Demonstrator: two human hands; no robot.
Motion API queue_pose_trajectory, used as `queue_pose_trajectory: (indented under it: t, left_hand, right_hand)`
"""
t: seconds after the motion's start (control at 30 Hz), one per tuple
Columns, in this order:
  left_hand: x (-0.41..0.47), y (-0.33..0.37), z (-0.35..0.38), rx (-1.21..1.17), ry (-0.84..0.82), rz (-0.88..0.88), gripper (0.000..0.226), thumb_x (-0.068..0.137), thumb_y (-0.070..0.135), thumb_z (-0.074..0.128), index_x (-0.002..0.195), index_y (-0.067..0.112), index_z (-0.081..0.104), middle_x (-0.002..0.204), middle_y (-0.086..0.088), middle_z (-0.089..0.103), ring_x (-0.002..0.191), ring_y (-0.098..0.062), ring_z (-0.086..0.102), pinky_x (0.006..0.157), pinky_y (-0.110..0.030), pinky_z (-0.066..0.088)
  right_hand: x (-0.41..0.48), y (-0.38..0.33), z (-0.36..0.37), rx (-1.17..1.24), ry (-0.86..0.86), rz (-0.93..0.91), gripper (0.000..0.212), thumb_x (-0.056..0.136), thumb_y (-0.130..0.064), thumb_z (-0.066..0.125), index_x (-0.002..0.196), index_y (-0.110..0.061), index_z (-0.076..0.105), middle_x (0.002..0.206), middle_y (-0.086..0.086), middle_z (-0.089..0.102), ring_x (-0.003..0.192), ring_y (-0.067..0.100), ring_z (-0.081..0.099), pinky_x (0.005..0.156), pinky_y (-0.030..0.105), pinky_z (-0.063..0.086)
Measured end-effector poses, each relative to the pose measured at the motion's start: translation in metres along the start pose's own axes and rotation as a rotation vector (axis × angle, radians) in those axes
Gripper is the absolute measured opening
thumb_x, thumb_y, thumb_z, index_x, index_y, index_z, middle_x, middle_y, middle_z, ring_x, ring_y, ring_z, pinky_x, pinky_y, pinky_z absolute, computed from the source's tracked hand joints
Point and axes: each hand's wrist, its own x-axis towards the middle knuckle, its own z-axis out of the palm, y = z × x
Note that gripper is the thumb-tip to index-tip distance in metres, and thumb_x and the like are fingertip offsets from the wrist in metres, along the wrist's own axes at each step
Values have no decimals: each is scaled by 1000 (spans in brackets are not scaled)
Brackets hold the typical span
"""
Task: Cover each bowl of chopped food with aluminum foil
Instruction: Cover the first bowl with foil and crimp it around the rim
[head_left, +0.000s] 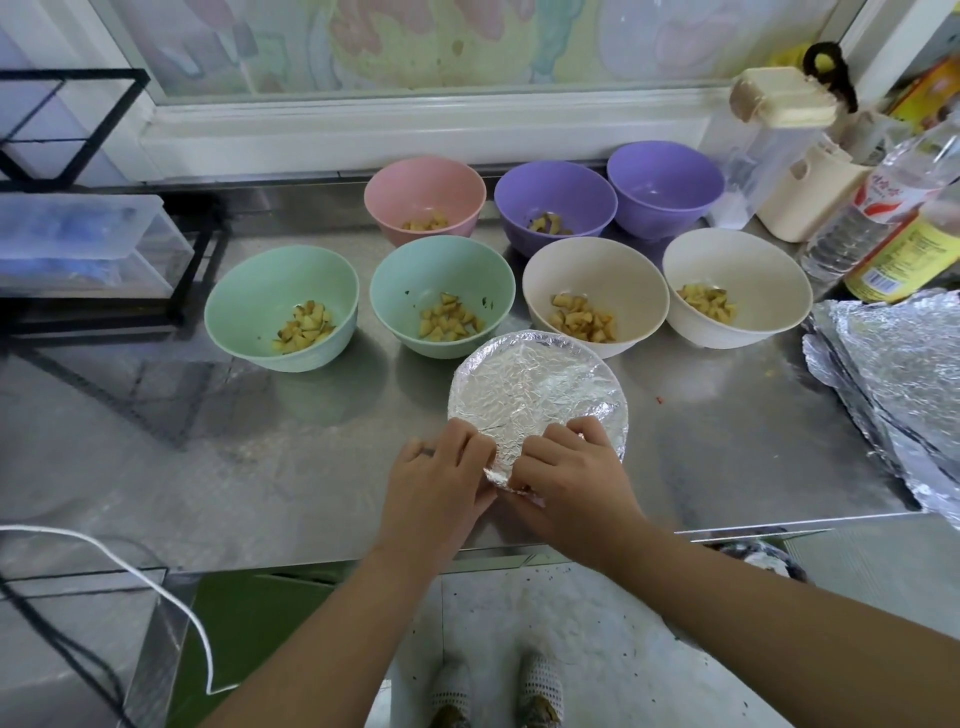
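A bowl covered with crinkled aluminum foil (537, 389) stands near the front edge of the steel counter. My left hand (434, 486) and my right hand (571, 480) both pinch the foil's near edge and press it down against the bowl's rim. Behind it stand several uncovered bowls of chopped food: two green bowls (283, 304) (441, 293), two cream bowls (595, 288) (737, 283), a pink bowl (425, 195) and a purple bowl (555, 200). A second purple bowl (665, 187) hides its inside.
Loose foil sheets (898, 384) lie stacked at the right edge of the counter (208, 467). Bottles (883, 223) and a cream container (810, 192) crowd the back right. A black wire rack with a clear box (83, 244) stands at the left. A white cable (171, 608) hangs front left.
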Motion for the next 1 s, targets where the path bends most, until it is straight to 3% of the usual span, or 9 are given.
queue_pose_trajectory:
  t: [0.13, 0.23, 0.3, 0.4, 0.5, 0.7, 0.83, 1.0]
  left_hand:
    - [-1, -7, -6, -23, -54, -114, 63, 62, 34, 91, 111, 23, 53, 122, -4, 55, 77, -22, 66, 70, -36, 54]
    - [-8, -8, -12, -47, -53, -206, 71, 68, 35, 90, 126, 24, 50, 136, -11, 46, 88, -27, 67, 74, -39, 57]
    - [-15, -2, -16, -118, -31, -157, 71, 69, 28, 90, 126, 24, 48, 135, -9, 42, 88, -26, 65, 70, -38, 58]
    - [-20, 7, -16, -241, -17, -6, 47, 80, 20, 81, 118, 23, 53, 127, -3, 46, 90, -20, 63, 69, -35, 58]
    - [-16, 7, -14, -329, -24, -15, 21, 89, 16, 70, 109, 19, 61, 118, 1, 55, 86, -17, 63, 70, -36, 56]
    - [-11, 1, -19, -381, -79, -1, 13, 94, 14, 63, 105, 14, 71, 110, 8, 61, 83, -6, 61, 72, -17, 52]
    - [-10, -1, -18, -415, -79, -39, 13, 92, 8, 68, 102, 14, 71, 108, 10, 63, 85, -6, 63, 72, -19, 53]
    - [-3, -10, -22, -421, -66, -42, 28, 97, 27, 50, 102, 14, 74, 108, 8, 67, 90, -6, 64, 78, -17, 51]
  right_hand:
    - [10, -4, -11, 85, -130, 56, 35, 92, -49, 56, 73, -25, 72, 72, -10, 61, 68, 16, 54, 76, 36, 41]
    - [16, 16, -32, 245, -217, 58, 32, 94, -46, 53, 87, -25, 76, 83, -11, 67, 75, 13, 58, 75, 35, 43]
    - [13, 34, -41, 242, -278, 10, 26, 94, -43, 57, 95, -25, 76, 89, -11, 68, 81, 14, 60, 75, 36, 47]
    - [6, 48, -46, 168, -393, -107, 24, 93, -43, 62, 105, -27, 75, 100, -10, 68, 88, 16, 62, 78, 37, 51]
    - [8, 44, -47, 135, -422, -168, 27, 94, -46, 61, 108, -27, 75, 101, -10, 68, 90, 16, 62, 80, 35, 51]
    - [18, 18, -39, 154, -387, -121, 36, 96, -47, 48, 95, -26, 77, 89, -8, 69, 78, 16, 61, 70, 35, 51]
    - [19, 8, -34, 153, -337, -66, 36, 92, -42, 47, 79, -24, 75, 74, -8, 64, 65, 14, 56, 63, 31, 47]
    - [18, 7, -32, 108, -313, -89, 36, 90, -36, 46, 72, -22, 75, 66, -7, 60, 59, 16, 54, 57, 32, 49]
